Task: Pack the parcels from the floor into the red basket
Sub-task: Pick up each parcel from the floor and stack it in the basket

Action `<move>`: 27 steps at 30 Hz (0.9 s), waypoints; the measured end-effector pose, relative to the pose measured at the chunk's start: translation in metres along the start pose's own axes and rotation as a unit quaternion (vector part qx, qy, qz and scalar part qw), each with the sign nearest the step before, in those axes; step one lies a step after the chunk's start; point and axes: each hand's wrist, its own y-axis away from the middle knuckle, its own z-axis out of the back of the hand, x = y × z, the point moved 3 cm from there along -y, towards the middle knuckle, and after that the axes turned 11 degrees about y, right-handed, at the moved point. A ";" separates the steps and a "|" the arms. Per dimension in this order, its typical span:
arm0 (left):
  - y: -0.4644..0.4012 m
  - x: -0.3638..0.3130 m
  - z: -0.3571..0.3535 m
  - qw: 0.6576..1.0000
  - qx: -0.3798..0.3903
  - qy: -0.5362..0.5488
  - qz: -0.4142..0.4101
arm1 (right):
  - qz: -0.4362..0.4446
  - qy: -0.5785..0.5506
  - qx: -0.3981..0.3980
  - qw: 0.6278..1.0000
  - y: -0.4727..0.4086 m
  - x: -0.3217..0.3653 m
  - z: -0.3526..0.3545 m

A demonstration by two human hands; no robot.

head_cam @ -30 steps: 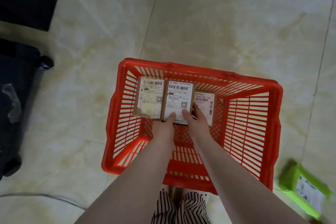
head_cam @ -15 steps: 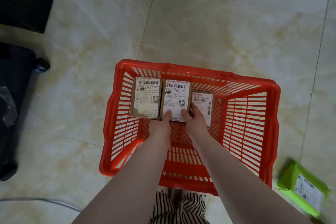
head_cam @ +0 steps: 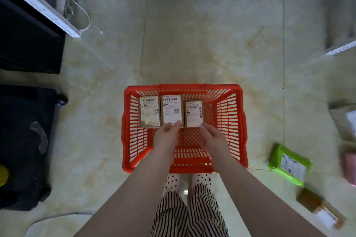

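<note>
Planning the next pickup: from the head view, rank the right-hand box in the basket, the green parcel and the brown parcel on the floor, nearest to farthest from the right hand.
From the right hand:
1. Right-hand box, in the basket, at its fingertips.
2. Green parcel, on the floor, right of the basket.
3. Brown parcel, on the floor, bottom right.

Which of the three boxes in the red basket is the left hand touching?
The left hand touches the middle brown cardboard box, the tallest, at its near edge. The left box and the shorter right box go untouched in the red plastic basket.
</note>
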 end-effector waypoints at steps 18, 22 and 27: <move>0.349 0.058 -0.152 0.915 0.245 -0.292 -0.136 | 0.030 -0.422 -0.189 0.886 0.311 -0.047 0.235; 0.378 0.128 -0.182 0.883 0.289 -0.354 -0.102 | -0.015 -0.456 -0.243 0.856 0.338 -0.120 0.289; 0.399 0.219 -0.235 0.875 0.277 -0.387 -0.090 | -0.055 -0.459 -0.270 0.845 0.356 -0.198 0.371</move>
